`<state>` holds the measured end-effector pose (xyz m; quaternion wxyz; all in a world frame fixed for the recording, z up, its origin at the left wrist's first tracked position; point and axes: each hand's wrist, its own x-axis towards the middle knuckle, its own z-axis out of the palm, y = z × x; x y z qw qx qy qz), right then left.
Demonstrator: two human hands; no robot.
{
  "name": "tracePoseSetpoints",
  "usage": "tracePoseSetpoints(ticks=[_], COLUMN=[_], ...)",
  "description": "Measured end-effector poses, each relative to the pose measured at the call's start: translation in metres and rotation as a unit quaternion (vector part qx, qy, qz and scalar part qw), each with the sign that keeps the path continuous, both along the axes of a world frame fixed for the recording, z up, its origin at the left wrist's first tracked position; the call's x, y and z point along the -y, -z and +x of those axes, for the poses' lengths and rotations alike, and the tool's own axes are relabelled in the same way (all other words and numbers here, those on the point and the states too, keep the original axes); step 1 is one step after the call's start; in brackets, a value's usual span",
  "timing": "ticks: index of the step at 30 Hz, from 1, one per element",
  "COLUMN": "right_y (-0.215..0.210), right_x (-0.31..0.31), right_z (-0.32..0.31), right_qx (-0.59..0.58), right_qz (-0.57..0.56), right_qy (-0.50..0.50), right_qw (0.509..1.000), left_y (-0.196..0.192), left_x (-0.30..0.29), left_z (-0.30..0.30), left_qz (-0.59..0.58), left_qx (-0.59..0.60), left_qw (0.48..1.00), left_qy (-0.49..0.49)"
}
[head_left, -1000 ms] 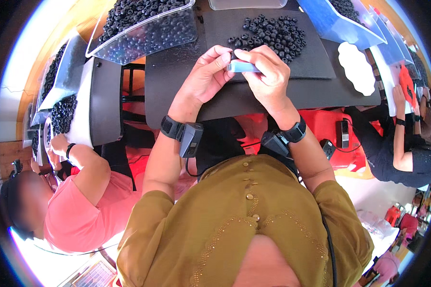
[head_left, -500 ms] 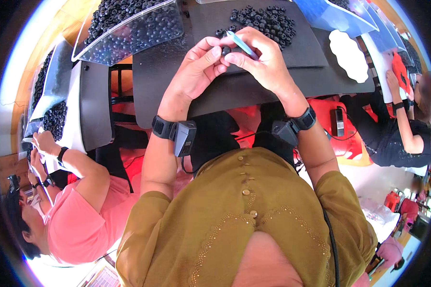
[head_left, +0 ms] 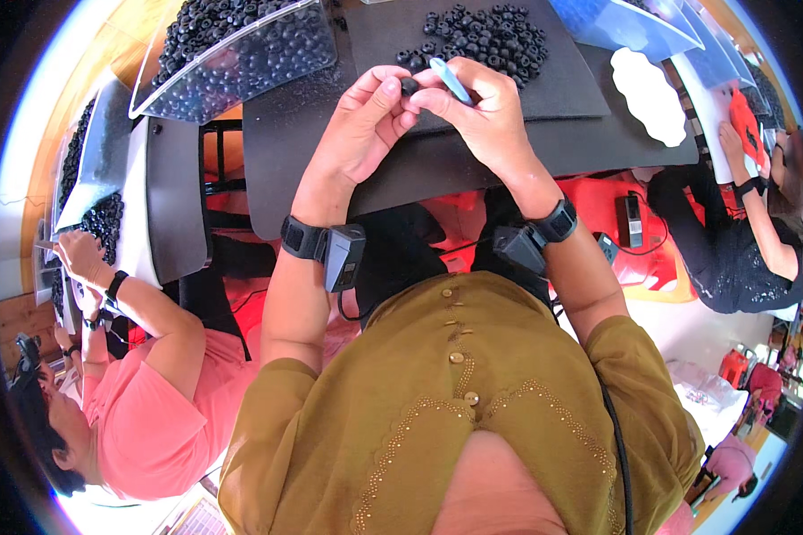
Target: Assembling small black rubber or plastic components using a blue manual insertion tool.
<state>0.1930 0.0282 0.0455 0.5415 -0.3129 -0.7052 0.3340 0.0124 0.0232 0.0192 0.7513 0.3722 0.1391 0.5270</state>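
Over the dark table, my left hand (head_left: pixel 366 120) pinches a small black rubber-like ring (head_left: pixel 409 86) between thumb and fingertips. My right hand (head_left: pixel 482 111) is closed around a light-blue pen-like tool (head_left: pixel 451 81), whose pale end points up and away. The right fingertips meet the left ones beside the ring. Fingers hide the tool's lower end, so I cannot tell whether it touches the ring. Just beyond both hands, a heap of similar black rings (head_left: pixel 500 45) lies on a dark mat (head_left: pixel 562 94).
A clear bin (head_left: pixel 241 85) full of black rings stands at the far left, a blue translucent bin (head_left: pixel 629 36) at the far right. A white scalloped piece (head_left: pixel 649 98) lies on the table's right. People sit on both sides, one in a pink shirt (head_left: pixel 156 401) at left.
My right hand has shifted slightly, and the blue tool has turned a little more upright. The ring stays in my left fingertips, its dark side now showing more.
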Motion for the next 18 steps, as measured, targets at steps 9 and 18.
tracePoseSetpoints(ticks=[9, 18], right_y=[0.004, 0.021], right_x=[-0.002, -0.005], right_z=[0.019, 0.018], right_qx=[-0.013, 0.011], right_qz=[-0.096, -0.054], right_qy=[-0.044, -0.021], right_qw=[0.994, 0.998], left_y=[-0.005, -0.004], left_x=[0.001, -0.001], left_z=[-0.001, -0.003], left_qz=[-0.034, -0.052], left_qx=[0.008, 0.042], left_qw=[0.998, 0.997], left_qy=[-0.048, -0.032])
